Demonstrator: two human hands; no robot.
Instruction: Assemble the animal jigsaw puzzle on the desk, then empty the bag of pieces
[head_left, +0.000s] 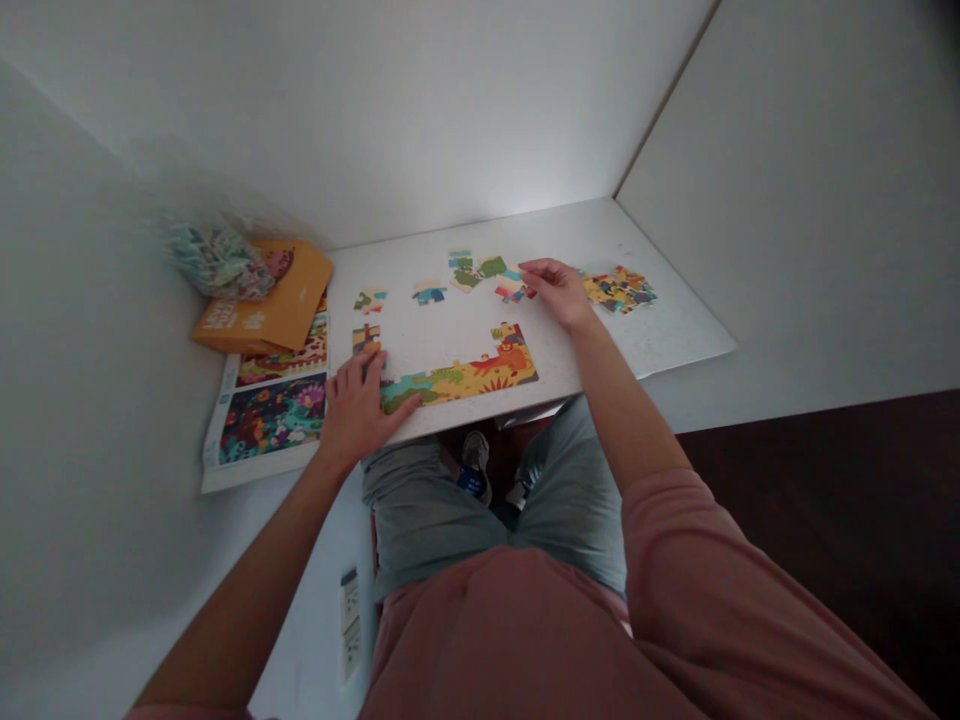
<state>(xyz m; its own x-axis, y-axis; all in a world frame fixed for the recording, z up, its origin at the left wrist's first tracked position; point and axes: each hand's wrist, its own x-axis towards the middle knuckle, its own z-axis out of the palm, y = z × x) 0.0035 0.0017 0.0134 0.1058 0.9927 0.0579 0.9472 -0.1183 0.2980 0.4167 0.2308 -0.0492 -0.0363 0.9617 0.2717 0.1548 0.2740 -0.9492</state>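
My left hand lies with fingers spread over the lower left corner of a partly joined jigsaw puzzle, hiding some of it. The joined strip shows green, teal and orange animals, with a short column rising at either end. Farther right, my right hand is closed in a pinch at a pale blue and yellow puzzle piece. A red and blue piece lies just below its fingertips. Near it are a green piece and several others. A blue piece and a green-red piece lie above the strip.
Several overlapping puzzle pieces form a pile on the right of the white table. At the left, an orange box and a plastic bag of pieces rest on a printed picture sheet. White walls enclose the table.
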